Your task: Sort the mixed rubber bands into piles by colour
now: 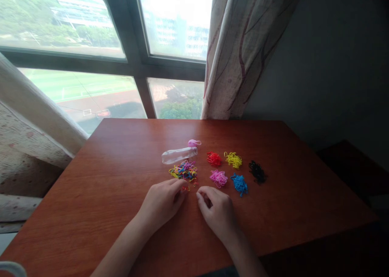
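Observation:
A mixed pile of small coloured rubber bands (184,171) lies on the wooden table (121,175). My left hand (162,203) rests just below it, fingers curled, fingertips touching a band at the pile's lower edge. My right hand (217,212) sits beside it with fingers bent inward in a pinch; what it holds, if anything, is too small to see. To the right lie sorted heaps: red (214,158), yellow (233,159), black (257,172), pink (218,178) and blue (239,183).
A clear plastic bottle (179,155) lies on its side behind the mixed pile, with a pink cap (193,142) by its mouth. A window and curtains (243,46) stand behind the table. A dark low surface (352,167) is at the right.

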The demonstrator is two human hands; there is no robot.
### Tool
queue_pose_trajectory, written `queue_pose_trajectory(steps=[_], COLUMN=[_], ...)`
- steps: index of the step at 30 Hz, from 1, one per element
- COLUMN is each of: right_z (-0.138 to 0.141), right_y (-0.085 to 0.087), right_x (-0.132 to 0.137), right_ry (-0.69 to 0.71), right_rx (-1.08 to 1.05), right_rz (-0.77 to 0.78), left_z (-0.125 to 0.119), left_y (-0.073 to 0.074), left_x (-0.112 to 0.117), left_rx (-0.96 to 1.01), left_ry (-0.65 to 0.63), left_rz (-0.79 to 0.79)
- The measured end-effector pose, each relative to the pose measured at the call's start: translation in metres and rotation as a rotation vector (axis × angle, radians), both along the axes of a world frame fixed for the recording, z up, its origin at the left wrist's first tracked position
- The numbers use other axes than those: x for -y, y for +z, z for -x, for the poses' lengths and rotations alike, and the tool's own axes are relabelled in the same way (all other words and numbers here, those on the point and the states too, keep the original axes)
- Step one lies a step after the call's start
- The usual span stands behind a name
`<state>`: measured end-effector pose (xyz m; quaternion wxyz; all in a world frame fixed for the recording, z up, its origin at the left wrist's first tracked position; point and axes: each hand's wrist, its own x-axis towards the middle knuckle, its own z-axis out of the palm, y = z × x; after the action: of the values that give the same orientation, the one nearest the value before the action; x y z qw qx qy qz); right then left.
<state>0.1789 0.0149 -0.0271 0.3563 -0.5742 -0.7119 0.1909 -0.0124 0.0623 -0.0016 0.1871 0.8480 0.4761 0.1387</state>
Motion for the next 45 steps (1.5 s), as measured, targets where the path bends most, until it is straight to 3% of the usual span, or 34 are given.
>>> queue_pose_trajectory(steps=[15, 31, 37, 45], right_z=[0.000, 0.000, -0.001, 0.000], right_y=[0.000, 0.000, 0.000, 0.003], right_x=[-0.001, -0.002, -0.002, -0.001], right_ry=[0.000, -0.001, 0.001, 0.000], right_rx=[-0.028, -0.033, -0.032, -0.009], right_rz=[0.017, 0.014, 0.016, 0.000], left_z=[-0.003, 0.006, 0.009, -0.001], left_y=[0.002, 0.003, 0.005, 0.002], left_x=[0.002, -0.001, -0.003, 0.001], left_rx=[-0.109, 0.121, 0.051, -0.066], left_ry=[-0.073, 0.011, 0.065, 0.010], left_rz=[0.003, -0.035, -0.051, -0.039])
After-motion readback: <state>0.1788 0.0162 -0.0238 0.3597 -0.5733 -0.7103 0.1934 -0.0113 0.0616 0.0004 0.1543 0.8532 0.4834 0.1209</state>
